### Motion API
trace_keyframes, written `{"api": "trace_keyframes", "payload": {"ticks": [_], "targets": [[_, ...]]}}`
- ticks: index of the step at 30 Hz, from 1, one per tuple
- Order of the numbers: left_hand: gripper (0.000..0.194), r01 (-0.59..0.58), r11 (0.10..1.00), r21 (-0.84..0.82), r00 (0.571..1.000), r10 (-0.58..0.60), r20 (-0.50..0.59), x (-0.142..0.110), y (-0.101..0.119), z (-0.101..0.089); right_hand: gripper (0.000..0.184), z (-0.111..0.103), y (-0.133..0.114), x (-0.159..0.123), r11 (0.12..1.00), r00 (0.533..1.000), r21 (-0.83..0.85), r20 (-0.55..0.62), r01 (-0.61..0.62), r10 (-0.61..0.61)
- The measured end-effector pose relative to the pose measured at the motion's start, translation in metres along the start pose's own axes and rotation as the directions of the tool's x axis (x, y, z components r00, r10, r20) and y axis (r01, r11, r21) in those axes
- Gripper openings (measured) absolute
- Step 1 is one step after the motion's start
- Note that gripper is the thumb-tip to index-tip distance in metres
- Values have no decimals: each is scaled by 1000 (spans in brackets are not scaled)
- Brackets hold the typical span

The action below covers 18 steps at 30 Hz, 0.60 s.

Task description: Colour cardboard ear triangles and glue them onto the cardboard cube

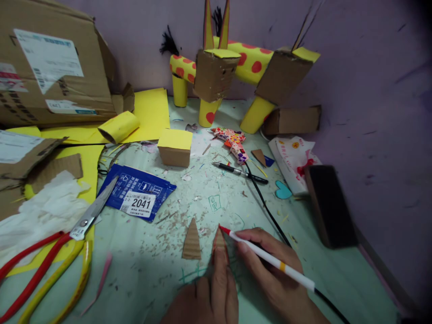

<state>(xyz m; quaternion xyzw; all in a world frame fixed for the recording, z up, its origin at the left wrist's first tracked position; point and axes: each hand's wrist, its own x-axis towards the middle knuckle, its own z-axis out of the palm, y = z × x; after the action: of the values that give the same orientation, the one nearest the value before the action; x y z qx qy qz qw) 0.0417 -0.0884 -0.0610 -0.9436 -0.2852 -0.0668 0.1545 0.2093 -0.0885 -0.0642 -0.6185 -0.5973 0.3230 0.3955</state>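
Scissors with red and yellow handles (79, 228) lie left of a loose brown corrugated-cardboard triangle (191, 241). Just beside it, the left hand (211, 293), grip unclosed, presses a red-edged cardboard triangle (219, 240) flat with its fingers (220, 275); the right hand (270, 282) has its grip closed round a white, red-tipped marker (263, 253) at that triangle's point. Should those pressing fingers slip, the tip could stray onto them or the pale-green, scrap-littered table (135, 290), which stands against a scuffed purple wall (371, 90).
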Motion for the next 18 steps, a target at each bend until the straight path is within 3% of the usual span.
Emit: {"api": "trace_keyframes", "payload": {"ticks": [8,13,18], "targets": [[32,12,1000,12,1000,-12,-18,-1,2,4,11,-2,1,-1,1000,995,-15,96,-1,3],[31,14,1000,2,1000,-14,-9,0,1,1,12,0,1,2,1000,1000,-20,16,-17,17],[31,15,1000,-24,999,-15,35,0,0,-2,14,-3,-1,0,994,992,-16,-65,-112,111]]}}
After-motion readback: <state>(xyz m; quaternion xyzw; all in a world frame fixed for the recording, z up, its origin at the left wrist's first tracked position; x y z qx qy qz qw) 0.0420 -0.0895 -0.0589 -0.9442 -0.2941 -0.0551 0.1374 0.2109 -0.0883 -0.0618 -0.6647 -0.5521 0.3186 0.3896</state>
